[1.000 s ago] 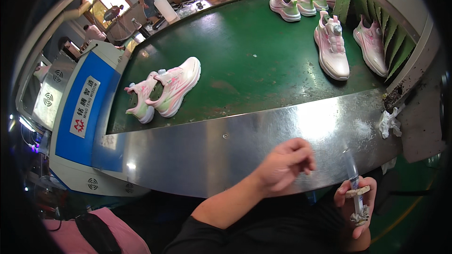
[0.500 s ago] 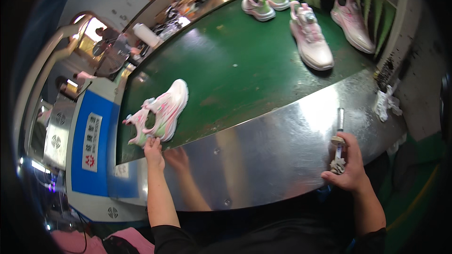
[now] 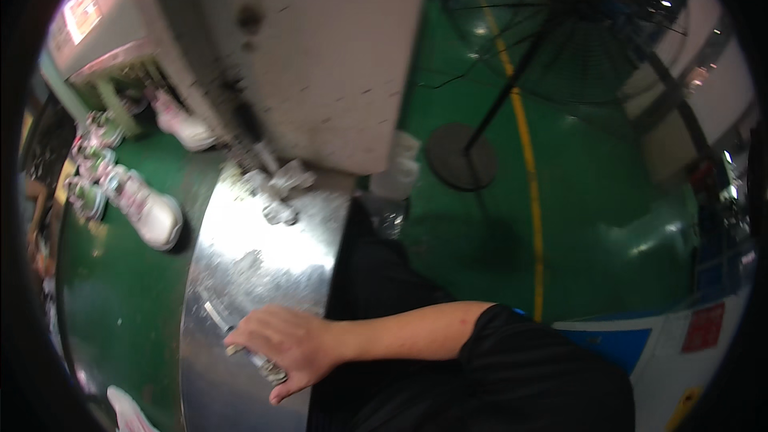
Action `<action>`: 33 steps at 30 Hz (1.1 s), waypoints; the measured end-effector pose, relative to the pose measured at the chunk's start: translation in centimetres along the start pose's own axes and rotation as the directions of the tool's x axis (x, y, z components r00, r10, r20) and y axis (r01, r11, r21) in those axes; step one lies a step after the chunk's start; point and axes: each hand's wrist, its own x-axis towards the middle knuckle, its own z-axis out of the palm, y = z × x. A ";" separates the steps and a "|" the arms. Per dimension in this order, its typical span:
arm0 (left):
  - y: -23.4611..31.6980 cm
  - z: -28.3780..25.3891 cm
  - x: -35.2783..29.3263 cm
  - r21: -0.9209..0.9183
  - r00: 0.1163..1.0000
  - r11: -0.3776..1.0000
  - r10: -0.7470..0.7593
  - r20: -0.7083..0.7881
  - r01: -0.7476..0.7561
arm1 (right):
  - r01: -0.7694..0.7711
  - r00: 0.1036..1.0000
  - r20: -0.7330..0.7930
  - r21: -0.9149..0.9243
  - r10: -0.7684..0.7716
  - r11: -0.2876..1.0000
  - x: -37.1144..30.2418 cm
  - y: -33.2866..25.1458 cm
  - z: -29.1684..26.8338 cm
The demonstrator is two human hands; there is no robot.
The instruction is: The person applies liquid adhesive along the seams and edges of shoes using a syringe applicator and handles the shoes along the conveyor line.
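Observation:
My right hand point(image 3: 292, 344) is over the steel ledge, its fingers curled round a slim tool point(image 3: 214, 316) with a metal shaft. The shaft juts out past the fingers, and a crumpled greyish bit shows by the thumb. Most of the tool's grip is hidden under the hand. My left hand is out of view. A pink and white sneaker point(image 3: 152, 216) rests on the green conveyor belt point(image 3: 120, 288), with several more behind it. Another sneaker point(image 3: 186, 124) lies by the machine opening. At the lower left edge only the toe of a sneaker point(image 3: 128, 412) shows.
The shiny steel ledge point(image 3: 240, 272) borders the belt. Crumpled white scraps point(image 3: 280, 192) lie at its far end, against a stained pale machine panel point(image 3: 344, 48). To the right, a large stand fan point(image 3: 460, 156) stands on the green floor, near a yellow line point(image 3: 528, 168).
The view has swung right. My left hand and most of the sneaker it touched have left the picture. My right hand still has the tool at the ledge; the fan and floor have come into sight.

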 end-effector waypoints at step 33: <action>-1.6 -4.0 3.1 -0.209 0.991 0.978 0.050 0.123 -0.024 | -0.557 0.830 0.275 0.340 0.486 0.758 -1.8 -0.5 -5.7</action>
